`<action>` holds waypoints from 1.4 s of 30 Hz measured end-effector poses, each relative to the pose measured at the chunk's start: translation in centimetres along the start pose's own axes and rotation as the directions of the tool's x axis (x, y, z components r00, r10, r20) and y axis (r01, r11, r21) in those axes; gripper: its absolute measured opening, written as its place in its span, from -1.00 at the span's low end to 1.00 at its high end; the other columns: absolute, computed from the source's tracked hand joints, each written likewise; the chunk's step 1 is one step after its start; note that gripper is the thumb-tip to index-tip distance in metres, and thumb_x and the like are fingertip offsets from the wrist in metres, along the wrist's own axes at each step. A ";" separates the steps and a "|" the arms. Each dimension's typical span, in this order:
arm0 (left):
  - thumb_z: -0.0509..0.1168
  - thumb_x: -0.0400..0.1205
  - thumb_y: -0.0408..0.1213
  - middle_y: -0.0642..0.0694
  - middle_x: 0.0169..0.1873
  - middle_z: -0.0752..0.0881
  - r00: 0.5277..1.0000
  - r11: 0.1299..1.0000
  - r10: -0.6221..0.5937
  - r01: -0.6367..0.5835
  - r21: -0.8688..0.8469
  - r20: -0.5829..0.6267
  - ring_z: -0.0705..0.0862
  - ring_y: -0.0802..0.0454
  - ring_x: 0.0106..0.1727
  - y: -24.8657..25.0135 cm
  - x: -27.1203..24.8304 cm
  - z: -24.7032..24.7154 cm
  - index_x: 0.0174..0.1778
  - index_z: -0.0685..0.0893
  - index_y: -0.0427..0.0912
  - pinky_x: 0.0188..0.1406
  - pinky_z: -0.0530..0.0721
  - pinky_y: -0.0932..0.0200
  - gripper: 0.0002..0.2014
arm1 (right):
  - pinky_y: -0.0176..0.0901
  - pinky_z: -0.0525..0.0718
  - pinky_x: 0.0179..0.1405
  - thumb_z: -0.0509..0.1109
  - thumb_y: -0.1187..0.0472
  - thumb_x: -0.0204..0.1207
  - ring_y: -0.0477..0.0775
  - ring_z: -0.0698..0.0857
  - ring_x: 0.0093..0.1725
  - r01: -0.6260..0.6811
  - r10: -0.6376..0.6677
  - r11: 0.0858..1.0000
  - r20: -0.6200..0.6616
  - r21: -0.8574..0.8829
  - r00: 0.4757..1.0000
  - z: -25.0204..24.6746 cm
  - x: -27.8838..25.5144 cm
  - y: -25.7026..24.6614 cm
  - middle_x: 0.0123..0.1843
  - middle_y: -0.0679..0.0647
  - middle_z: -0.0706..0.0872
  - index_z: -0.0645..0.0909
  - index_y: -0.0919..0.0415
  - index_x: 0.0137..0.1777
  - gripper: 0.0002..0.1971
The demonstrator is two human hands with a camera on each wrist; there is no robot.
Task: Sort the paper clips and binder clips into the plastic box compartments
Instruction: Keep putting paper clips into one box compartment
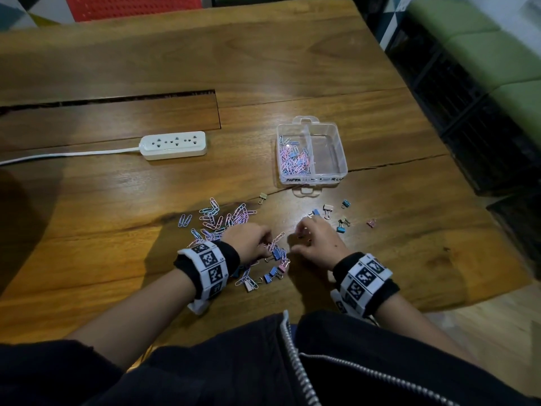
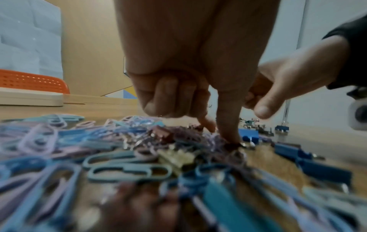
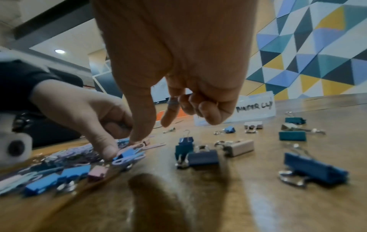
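Pastel paper clips (image 1: 222, 219) lie heaped on the wooden table, mixed with blue and pink binder clips (image 1: 273, 272) near me. My left hand (image 1: 263, 247) pinches down into the heap, thumb and forefinger on paper clips (image 2: 210, 139) beside a blue binder clip (image 3: 127, 153). Just to its right, my right hand (image 1: 301, 235) has its fingers curled round a few paper clips (image 3: 172, 102), and its thumb (image 3: 139, 133) points down onto the heap. The clear two-compartment box (image 1: 341, 159) stands beyond; its left compartment holds paper clips (image 1: 294, 161) and its right one is bare.
More binder clips (image 1: 328, 210) lie scattered right of my hands, between them and the box. A white power strip (image 1: 174, 145) with its cord sits at the left. A slot cuts the tabletop (image 1: 117, 98) behind it. The table edge runs along the right.
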State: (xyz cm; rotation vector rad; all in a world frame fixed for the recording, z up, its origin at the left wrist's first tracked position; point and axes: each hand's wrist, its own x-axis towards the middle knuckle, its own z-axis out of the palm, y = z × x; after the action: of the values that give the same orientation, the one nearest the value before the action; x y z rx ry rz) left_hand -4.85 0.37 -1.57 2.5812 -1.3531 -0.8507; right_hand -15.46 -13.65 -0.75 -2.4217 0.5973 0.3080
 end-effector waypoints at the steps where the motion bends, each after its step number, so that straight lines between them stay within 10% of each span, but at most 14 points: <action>1: 0.30 0.56 -0.04 0.00 0.03 0.67 1.000 1.000 -0.011 0.012 -0.021 0.028 0.62 0.02 0.09 0.0 0.2 0.0 0.11 0.57 -0.09 0.05 0.56 0.16 -0.72 | -0.25 0.45 0.08 0.50 0.16 0.34 -0.08 0.40 0.04 0.037 -0.037 0.999 0.039 -0.012 0.999 0.2 -0.1 -0.3 0.04 0.01 0.45 0.53 0.11 0.11 -0.65; 5: 0.23 0.60 -0.14 -0.03 -0.11 0.62 0.994 1.000 0.007 -0.004 -0.028 0.105 0.53 0.07 -0.11 0.1 0.5 0.0 -0.11 0.49 -0.06 -0.07 0.53 0.20 -0.91 | -0.09 0.52 0.14 0.47 0.15 0.36 0.01 0.43 0.06 0.093 -0.082 0.992 0.122 -0.091 0.989 0.8 0.4 -1.2 0.02 0.06 0.44 0.45 0.00 0.34 -0.47; 9: 0.17 0.62 -0.31 -0.01 -0.35 0.51 0.997 0.901 -0.056 0.072 -0.429 0.050 0.45 0.09 -0.34 -0.6 0.3 -0.8 -0.40 0.36 -0.05 -0.31 0.45 0.24 -0.74 | -0.12 0.52 0.14 0.44 0.15 0.41 0.02 0.47 0.03 0.108 -0.096 0.989 0.113 -0.102 0.989 0.7 0.8 -1.6 -0.05 0.00 0.39 0.57 0.10 0.18 -0.67; 14: 0.01 0.36 -0.63 -0.08 -0.54 0.49 0.987 0.196 -0.143 0.101 -0.975 0.073 0.38 0.14 -0.67 -3.1 -0.7 -2.0 -0.50 0.26 -0.18 -0.75 0.33 0.36 -0.75 | -0.24 0.40 0.09 0.34 0.15 0.49 0.00 0.42 0.07 0.086 -0.056 0.984 0.188 -0.154 0.980 0.3 0.9 -1.2 0.12 0.11 0.46 0.52 0.24 0.17 -0.71; 16: 0.03 0.23 -0.59 -0.04 -0.61 0.50 0.985 0.042 -0.162 0.074 -0.996 0.066 0.37 0.16 -0.72 -3.5 -1.1 -2.5 -0.46 0.24 -0.17 -0.80 0.29 0.41 -0.79 | -0.24 0.39 0.05 0.34 0.18 0.49 -0.02 0.39 0.02 0.073 -0.031 0.979 0.213 -0.189 0.977 0.3 0.9 -0.9 0.14 0.13 0.44 0.50 0.27 0.14 -0.73; 18: 0.09 0.41 -0.62 -0.06 -0.51 0.49 0.983 0.160 -0.180 0.074 -0.984 0.045 0.37 0.13 -0.64 -3.8 -1.3 -2.5 -0.39 0.28 -0.15 -0.76 0.30 0.40 -0.74 | -0.23 0.41 0.05 0.34 0.22 0.49 -0.02 0.39 0.01 0.064 -0.016 0.976 0.224 -0.209 0.975 0.4 0.8 -0.7 0.14 0.14 0.42 0.50 0.29 0.12 -0.75; 20: 0.24 0.54 -0.48 -0.07 -0.32 0.50 0.978 0.498 -0.207 0.108 -0.861 0.003 0.43 0.08 -0.47 -3.7 -1.4 -2.3 -0.30 0.34 -0.09 -0.56 0.47 0.33 -0.75 | -0.27 0.42 0.03 0.33 0.23 0.49 -0.04 0.39 0.00 0.053 -0.009 0.979 0.217 -0.196 0.976 0.4 0.6 -0.5 0.12 0.12 0.42 0.50 0.28 0.12 -0.76; 22: 0.41 0.48 -0.16 -0.02 -0.10 0.54 0.982 0.831 -0.188 0.154 -0.534 -0.009 0.57 0.02 -0.16 -3.3 -1.6 -2.0 -0.11 0.44 -0.03 -0.16 0.60 0.15 -0.75 | -0.29 0.40 0.01 0.33 0.21 0.49 -0.03 0.41 -0.01 0.039 -0.004 0.984 0.193 -0.176 0.981 0.2 0.4 -0.5 0.03 0.06 0.40 0.51 0.26 0.09 -0.79; 24: 0.43 0.41 0.08 0.06 0.06 0.56 0.992 0.984 -0.127 0.127 -0.125 0.010 0.59 0.02 0.12 -2.7 -1.6 -1.4 0.19 0.47 -0.02 0.09 0.59 0.09 -0.50 | -0.29 0.37 0.00 0.32 0.19 0.50 0.01 0.43 0.03 0.040 -0.005 0.981 0.184 -0.190 0.983 0.1 0.2 -0.5 -0.02 0.04 0.38 0.53 0.27 0.04 -0.81; 35: 0.15 0.63 0.04 -0.12 0.10 0.57 0.999 0.990 -0.046 0.044 0.137 0.016 0.60 -0.07 0.15 -1.6 0.1 -0.3 0.12 0.57 -0.20 0.17 0.63 -0.04 -0.63 | -0.31 0.42 0.05 0.20 0.21 0.59 0.03 0.44 0.06 0.011 0.030 0.985 0.234 -0.172 0.972 0.1 0.0 0.3 0.08 0.13 0.43 0.50 0.25 0.04 -0.86; 39: 0.14 0.66 -0.07 -0.03 -0.13 0.51 0.999 0.958 -0.003 0.013 -0.288 0.035 0.51 0.09 -0.14 -1.8 0.2 -1.1 -0.13 0.51 -0.15 -0.05 0.54 0.23 -0.78 | -0.43 0.36 -0.41 0.20 0.21 0.59 -0.07 0.45 -0.31 -0.053 0.035 0.992 0.154 0.114 0.987 -0.7 0.2 0.6 -0.30 -0.04 0.44 0.41 0.17 -0.23 -0.85; 42: 0.09 0.70 -0.16 0.01 -0.33 0.50 0.991 0.671 -0.036 0.121 -0.732 0.131 0.46 0.15 -0.39 -2.3 0.0 -1.8 -0.27 0.44 -0.08 -0.41 0.48 0.34 -0.78 | -0.32 0.42 -0.45 0.23 0.29 0.55 -0.10 0.46 -0.42 -0.176 0.098 0.847 0.179 0.502 0.979 -1.5 0.3 0.5 -0.37 -0.02 0.50 0.43 0.14 -0.35 -0.77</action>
State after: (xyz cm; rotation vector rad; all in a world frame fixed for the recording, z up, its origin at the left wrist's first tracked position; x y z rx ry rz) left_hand -2.26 1.50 -0.88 1.9580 -0.6703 -1.2458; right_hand -15.33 -15.09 0.06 -1.8242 0.6877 0.3328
